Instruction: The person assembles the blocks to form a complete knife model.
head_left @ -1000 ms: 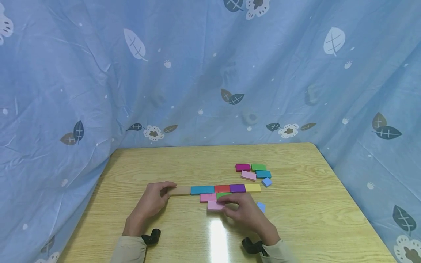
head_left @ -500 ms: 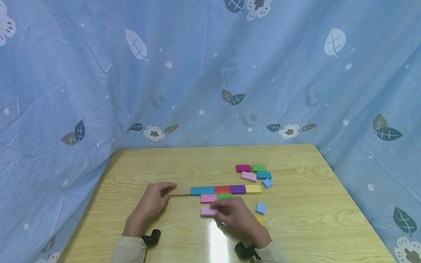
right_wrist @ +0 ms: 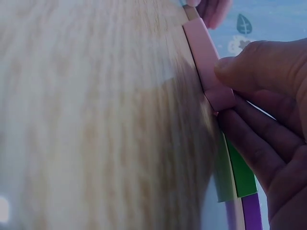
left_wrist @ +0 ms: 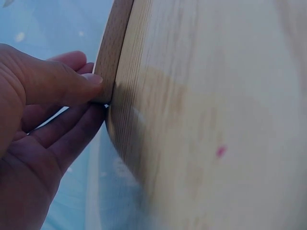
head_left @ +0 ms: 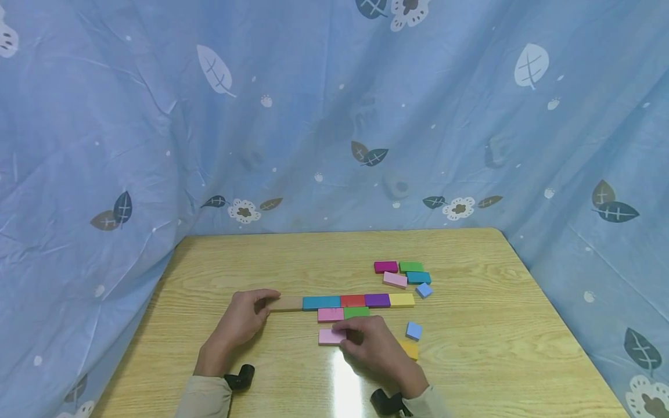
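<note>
Two pinches at once

The right hand (head_left: 375,343) pinches the right end of a pale pink block (head_left: 327,337) between thumb and fingers; whether that block rests on the desk (head_left: 209,261) or floats just above it, one cannot tell. The left hand (head_left: 243,316) pinches the outer end of a wooden block (head_left: 288,303).

Just beyond the pale pink block, apart from it, a pink block (head_left: 330,314) and a green block (head_left: 356,313) lie end to end. Past them runs a straight row: the wooden block, then a blue block (head_left: 321,302), a red block (head_left: 352,301), a purple block (head_left: 377,300) and a yellow block (head_left: 401,300).

For good control, the right hand should probably grip low and lightly, keeping the long edge parallel to the row so no neighbour gets nudged. The left hand does best to steady without pushing; pressure on the wooden block would likely shift the whole row.
</note>
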The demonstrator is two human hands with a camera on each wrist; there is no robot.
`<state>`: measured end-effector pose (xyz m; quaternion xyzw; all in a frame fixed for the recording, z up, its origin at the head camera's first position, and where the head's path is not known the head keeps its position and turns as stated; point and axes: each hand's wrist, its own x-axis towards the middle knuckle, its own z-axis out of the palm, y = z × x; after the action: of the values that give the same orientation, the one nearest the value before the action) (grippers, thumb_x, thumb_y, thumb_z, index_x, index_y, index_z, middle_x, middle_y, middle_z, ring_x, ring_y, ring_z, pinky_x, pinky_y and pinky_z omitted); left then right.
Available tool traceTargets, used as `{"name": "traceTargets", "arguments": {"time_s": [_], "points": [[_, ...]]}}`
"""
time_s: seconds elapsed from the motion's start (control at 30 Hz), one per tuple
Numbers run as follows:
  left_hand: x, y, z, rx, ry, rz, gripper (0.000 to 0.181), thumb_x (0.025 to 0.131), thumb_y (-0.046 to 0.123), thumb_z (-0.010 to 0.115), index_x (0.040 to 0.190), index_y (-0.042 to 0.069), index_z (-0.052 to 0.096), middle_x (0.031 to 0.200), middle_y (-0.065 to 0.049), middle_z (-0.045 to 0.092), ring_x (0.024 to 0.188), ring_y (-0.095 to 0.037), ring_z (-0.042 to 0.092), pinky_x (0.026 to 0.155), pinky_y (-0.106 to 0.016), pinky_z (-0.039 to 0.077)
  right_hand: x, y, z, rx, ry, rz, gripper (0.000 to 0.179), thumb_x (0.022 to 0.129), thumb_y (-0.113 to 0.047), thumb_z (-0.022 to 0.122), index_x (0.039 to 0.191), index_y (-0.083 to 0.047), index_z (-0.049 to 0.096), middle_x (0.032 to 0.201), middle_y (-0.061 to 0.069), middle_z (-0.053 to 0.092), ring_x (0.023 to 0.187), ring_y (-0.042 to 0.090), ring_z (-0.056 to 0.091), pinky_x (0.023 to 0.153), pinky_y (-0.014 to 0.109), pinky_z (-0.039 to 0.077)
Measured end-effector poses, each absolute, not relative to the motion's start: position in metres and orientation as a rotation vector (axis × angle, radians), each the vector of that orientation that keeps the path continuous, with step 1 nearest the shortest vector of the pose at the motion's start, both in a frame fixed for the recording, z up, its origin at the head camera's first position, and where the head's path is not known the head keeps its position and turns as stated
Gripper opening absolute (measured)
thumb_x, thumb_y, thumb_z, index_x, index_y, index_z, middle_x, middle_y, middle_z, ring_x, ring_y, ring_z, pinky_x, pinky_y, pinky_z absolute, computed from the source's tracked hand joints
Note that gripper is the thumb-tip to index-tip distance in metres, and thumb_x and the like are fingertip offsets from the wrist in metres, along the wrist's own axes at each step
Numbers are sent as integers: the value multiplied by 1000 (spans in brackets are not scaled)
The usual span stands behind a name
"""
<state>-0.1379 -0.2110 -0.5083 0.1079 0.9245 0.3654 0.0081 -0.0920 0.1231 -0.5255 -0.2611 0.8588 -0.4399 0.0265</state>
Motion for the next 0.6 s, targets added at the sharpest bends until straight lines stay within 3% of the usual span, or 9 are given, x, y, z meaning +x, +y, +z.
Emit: {"name": "traceTargets", "arguments": {"time_s": [0.3, 0.6], "points": [[-137, -211, -509, 350, 2894, 1143, 42, 95, -12, 73, 130, 10, 80, 129, -10, 80, 127, -32, 74, 104, -48, 64, -90, 124, -525, -820, 2729, -1300, 30, 93, -3, 79, 120, -16, 85, 107, -8, 82, 94, 3, 69, 91, 28, 64], [-138, -211, -509, 332, 2868, 1166, 42, 96, -11, 73, 131, 11, 79, 130, -7, 79, 128, -29, 73, 106, -47, 63, -87, 123, -518, -862, 2760, -1345, 28, 91, -1, 84, 117, -12, 85, 109, -4, 84, 102, 9, 77, 98, 36, 67]]}}
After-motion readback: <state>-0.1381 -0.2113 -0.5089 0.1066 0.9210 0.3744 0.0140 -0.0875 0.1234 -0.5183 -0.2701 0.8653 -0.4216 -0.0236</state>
